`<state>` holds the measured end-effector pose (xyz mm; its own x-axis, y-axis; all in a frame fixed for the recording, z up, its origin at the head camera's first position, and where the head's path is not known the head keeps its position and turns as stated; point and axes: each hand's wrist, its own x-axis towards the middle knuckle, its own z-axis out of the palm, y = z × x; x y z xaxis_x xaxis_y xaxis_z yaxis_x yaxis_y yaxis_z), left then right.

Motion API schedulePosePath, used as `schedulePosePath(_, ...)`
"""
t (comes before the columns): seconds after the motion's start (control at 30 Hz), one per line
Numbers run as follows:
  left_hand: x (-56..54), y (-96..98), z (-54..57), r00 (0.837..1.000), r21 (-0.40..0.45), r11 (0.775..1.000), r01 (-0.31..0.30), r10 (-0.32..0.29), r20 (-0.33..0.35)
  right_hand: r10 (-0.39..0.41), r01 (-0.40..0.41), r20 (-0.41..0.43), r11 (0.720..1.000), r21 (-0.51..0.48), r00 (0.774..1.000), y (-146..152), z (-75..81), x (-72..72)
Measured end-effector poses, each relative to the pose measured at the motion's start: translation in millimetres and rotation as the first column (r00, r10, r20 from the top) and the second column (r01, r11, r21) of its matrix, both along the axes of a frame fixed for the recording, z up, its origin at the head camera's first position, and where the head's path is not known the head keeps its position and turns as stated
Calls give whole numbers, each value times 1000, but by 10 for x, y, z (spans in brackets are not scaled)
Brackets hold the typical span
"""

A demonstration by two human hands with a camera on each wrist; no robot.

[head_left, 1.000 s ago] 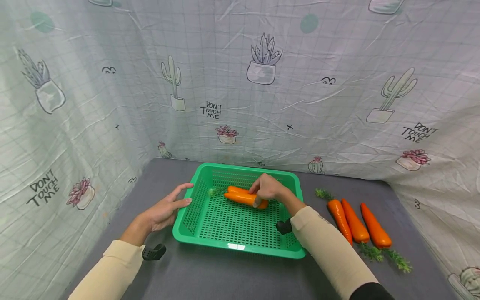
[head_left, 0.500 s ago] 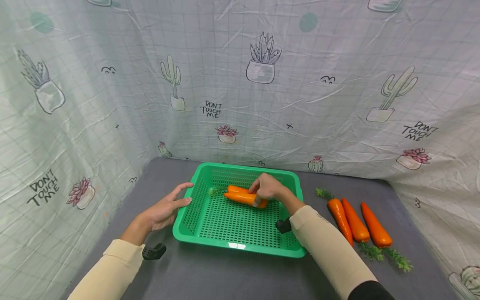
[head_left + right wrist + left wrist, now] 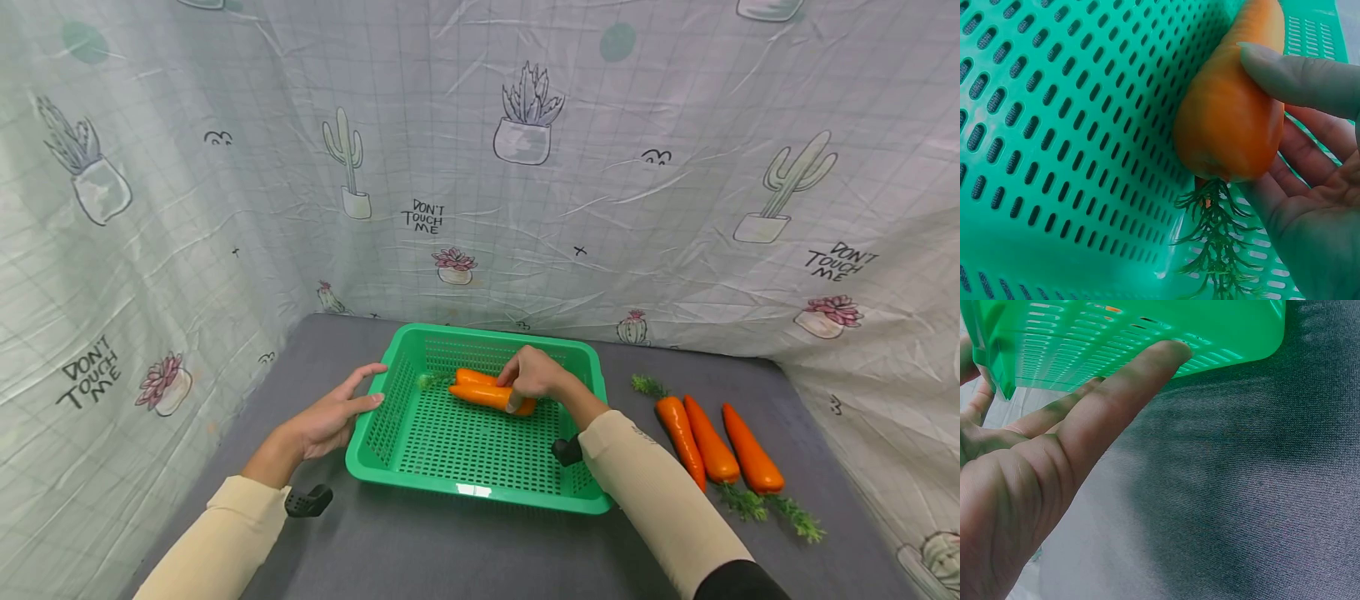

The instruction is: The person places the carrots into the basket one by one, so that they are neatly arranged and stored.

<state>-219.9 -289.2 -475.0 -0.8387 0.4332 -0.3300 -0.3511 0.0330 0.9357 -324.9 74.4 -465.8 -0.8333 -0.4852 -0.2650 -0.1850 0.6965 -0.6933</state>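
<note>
My right grip point(image 3: 531, 375) holds a glossy, tapering orange carrot point(image 3: 1225, 125), feathery fronds point(image 3: 1217, 234) at its blunt end, between thumb and fingers inside a green slotted plastic basket point(image 3: 420, 482), a second carrot point(image 3: 472, 377) alongside. My left grip point(image 3: 328, 423), fingers spread, touches the basket's wall; three more carrots point(image 3: 711, 443) lie on the gray, fabric-textured tabletop point(image 3: 450, 550).

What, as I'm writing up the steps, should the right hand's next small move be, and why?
Probably ease the right hand off the carrot it grips: that carrot appears to lie in the basket, alongside another carrot, and three carrots lie outside on the table, so the freed hand could fetch one.
</note>
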Motion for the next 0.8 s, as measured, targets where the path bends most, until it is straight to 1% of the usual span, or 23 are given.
schedulePosePath(0.27, 11, 4, 14, 1000, -11, 1000, 8, -8, -13, 9, -8, -27, 999, 32, 1000, -7, 7, 14)
schedulePosePath(0.57, 24, 4, -11, 1000, -5, 1000, 2, -2, -1, 20, -20, -37, 1000, 20, 999, 11, -14, 39)
schedulePosePath(0.8, 35, 19, 2, 1000, -9, 1000, -8, 8, -5, 26, -25, -44, 1000, 13, 999, 5, -16, 40)
